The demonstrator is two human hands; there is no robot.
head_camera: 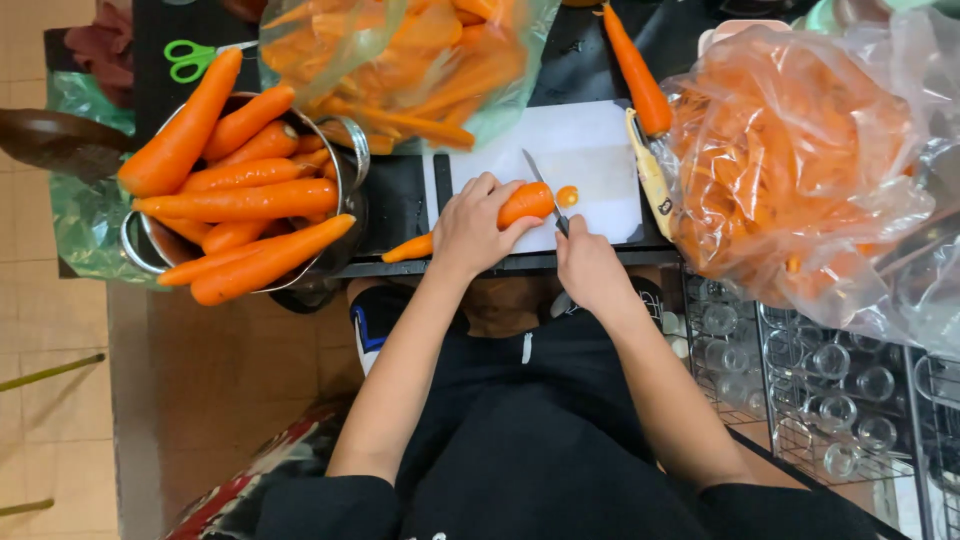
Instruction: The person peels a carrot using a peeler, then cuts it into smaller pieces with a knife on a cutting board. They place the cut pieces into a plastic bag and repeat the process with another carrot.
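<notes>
Left hand (470, 228): fingers clamped over a peeled carrot (510, 208) lying on the white cutting board (590, 160) at the near edge of the dark desk (400, 200). Right hand (590, 268): fingers clenched round a knife (546, 192), blade set at the carrot's cut end, one cut slice (567, 196) just beside it. Adjacent: metal pot (350, 150) of whole carrots to the left, clear bag of carrot peelings (790, 170) to the right, yellow peeler (650, 175) at the board's right edge.

A dark counter (400, 195) is carrying a white cutting board (590, 150) at its near edge. A steel pot (345, 175) of carrots is sitting toward its left edge, green scissors (190, 58) are lying at the far left corner, and a clear bag of peelings (790, 170) is resting at the right.
</notes>
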